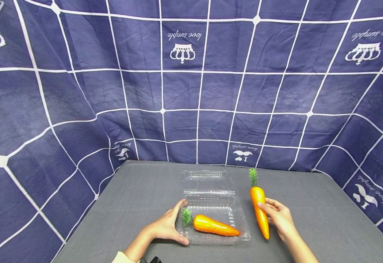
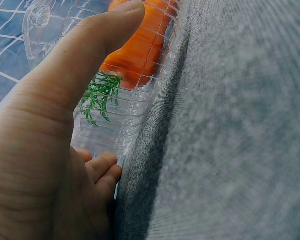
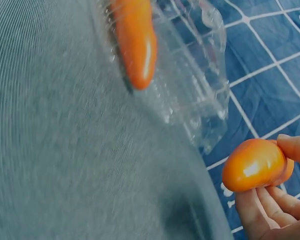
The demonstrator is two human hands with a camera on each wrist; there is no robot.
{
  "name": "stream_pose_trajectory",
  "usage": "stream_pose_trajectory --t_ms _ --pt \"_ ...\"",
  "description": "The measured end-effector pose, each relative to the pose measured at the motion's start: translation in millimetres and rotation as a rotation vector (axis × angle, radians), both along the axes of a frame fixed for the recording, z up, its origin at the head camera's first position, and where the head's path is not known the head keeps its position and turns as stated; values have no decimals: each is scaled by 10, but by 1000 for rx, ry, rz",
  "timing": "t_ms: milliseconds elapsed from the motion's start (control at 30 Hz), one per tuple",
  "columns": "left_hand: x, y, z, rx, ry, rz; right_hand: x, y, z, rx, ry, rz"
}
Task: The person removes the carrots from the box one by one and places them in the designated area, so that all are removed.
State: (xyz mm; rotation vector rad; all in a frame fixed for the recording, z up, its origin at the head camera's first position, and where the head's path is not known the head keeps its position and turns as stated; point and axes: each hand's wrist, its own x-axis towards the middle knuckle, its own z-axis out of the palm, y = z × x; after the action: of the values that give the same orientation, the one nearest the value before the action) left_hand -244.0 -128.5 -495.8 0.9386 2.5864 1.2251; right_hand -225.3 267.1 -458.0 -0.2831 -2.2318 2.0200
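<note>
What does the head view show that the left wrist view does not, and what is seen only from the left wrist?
Only the head view: the right-hand grip, the carrot it holds with its green top, and the white crown prints.

Only the left wrist view: a close look at lower fingertips of the left-hand grip, bunched beside the clear container.

Both: the left-hand grip, the container, the carrot inside with its green leaves, the grey surface and the blue cloth.
</note>
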Motion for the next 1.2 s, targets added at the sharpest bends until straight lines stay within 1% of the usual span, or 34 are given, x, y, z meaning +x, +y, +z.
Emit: stream_pose_trajectory --t_ms 333,533,700,867,1200 --pt "3 9 9 5 -7 1 -60 96 -128 -11 -48 8" --pt "3 6 10 1 -9 4 -103 123 -176 58 -94 1" --pt "2 4 14 3 -20 2 -115 127 -183 121 -125 3" --pt "6 3 18 2 -19 3 -113 122 -177 182 -129 -12" --pt "5 5 28 6 -16 -3 -107 88 -168 223 -124 -42"
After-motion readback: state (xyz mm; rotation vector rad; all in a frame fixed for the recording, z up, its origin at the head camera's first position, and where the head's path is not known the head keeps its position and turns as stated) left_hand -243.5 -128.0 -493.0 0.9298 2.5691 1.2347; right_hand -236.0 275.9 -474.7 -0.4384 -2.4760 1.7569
